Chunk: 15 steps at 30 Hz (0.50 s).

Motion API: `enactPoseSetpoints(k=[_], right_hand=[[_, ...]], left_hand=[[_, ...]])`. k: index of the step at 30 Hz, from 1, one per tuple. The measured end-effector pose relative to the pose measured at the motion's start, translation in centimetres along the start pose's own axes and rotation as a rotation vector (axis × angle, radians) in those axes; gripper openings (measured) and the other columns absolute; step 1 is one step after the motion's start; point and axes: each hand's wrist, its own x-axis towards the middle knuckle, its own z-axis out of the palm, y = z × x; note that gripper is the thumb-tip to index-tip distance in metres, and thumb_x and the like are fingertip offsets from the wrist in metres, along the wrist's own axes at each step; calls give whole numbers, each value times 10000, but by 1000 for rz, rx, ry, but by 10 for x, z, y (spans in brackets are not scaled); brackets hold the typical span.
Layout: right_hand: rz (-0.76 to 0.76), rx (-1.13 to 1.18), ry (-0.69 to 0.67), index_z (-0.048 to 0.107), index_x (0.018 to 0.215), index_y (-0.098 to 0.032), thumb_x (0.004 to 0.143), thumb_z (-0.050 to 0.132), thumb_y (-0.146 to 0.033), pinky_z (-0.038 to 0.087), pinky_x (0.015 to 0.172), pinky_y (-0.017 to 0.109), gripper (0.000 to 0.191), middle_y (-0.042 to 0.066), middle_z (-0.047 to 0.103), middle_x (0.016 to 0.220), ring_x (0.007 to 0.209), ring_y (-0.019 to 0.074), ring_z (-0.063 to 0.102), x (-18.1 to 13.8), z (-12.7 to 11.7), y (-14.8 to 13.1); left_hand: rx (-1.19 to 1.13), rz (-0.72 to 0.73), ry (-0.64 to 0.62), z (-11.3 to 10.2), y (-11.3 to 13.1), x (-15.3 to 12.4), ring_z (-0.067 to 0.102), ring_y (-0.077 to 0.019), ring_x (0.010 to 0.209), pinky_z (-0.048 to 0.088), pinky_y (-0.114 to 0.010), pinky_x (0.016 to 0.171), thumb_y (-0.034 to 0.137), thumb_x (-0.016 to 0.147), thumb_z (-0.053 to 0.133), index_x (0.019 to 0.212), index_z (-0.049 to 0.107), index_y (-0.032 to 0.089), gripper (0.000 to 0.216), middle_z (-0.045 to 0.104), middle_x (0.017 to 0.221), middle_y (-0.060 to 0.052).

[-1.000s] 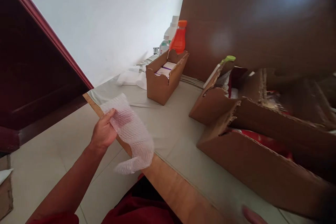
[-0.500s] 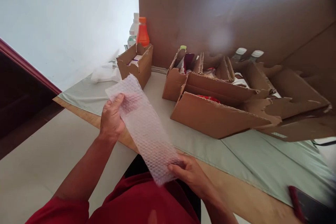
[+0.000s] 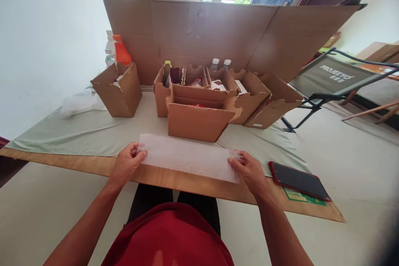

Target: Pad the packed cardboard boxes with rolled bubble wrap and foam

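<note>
A strip of bubble wrap (image 3: 188,157) stretches sideways between my two hands, over the table's front edge. My left hand (image 3: 127,160) pinches its left end, thumb on top. At the other end, my right hand (image 3: 247,170) grips the wrap between thumb and fingers. Just behind the strip stands an open cardboard box (image 3: 199,122) with something red inside. Whether the wrap rests on the table or hangs slightly above it, I cannot tell.
More open cardboard boxes (image 3: 258,95) stand behind, holding packets. A separate box (image 3: 124,95) is at left, near an orange bottle (image 3: 121,52). A large cardboard panel (image 3: 199,29) rises at the back. A phone (image 3: 299,181) lies right, and a folding chair (image 3: 333,77) stands beyond.
The bubble wrap has swung from a steep slant at the left to nearly level across the table edge. Both hands keep hold of its ends. My view has turned right.
</note>
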Motion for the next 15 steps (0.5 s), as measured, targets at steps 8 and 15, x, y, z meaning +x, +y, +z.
enactPoseSetpoints(k=[8,15], right_hand=[[-116,-55,302,626,1202,-145,823,573,-546,530,743,361,554,125,732,1004,777,205,643,16,21,41],[-127,-95,286,693,1078,-152,830,568,-518,530,770,368,460,115,744,952,781,214,646,13,20,41]], left_hand=[[182,28,28,4,-16,20,500,-128,446,375,-252,508,454,648,749,1047,686,163,498,571,552,80],[148,13,106,5,-20,20,491,-90,420,399,-229,480,427,644,717,1003,695,147,455,591,612,62]])
